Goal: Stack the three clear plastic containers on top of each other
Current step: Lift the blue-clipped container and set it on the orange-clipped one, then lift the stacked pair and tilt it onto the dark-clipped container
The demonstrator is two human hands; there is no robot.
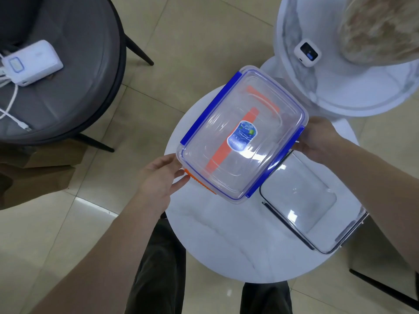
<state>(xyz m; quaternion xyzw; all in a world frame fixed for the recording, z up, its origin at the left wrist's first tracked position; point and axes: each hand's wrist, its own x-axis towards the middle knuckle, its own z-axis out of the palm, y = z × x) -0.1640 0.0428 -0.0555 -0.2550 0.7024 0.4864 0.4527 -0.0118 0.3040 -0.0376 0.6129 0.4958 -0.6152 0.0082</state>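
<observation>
A clear container with blue clips point(243, 134) sits over a clear container with orange clips point(199, 183), whose orange parts show through and below it. My left hand point(162, 179) presses the near-left end of the blue-clipped one, my right hand point(317, 138) grips its right side. A third clear container with dark trim point(310, 202) rests on the round white table point(226, 234) just to the right, partly over the table's edge.
A second white round table point(353, 87) stands behind, carrying a small white device point(307, 53) and a fluffy beige thing point(381, 30). A grey chair point(74, 75) at the left holds a white charger with cables point(31, 62). My legs are below the table.
</observation>
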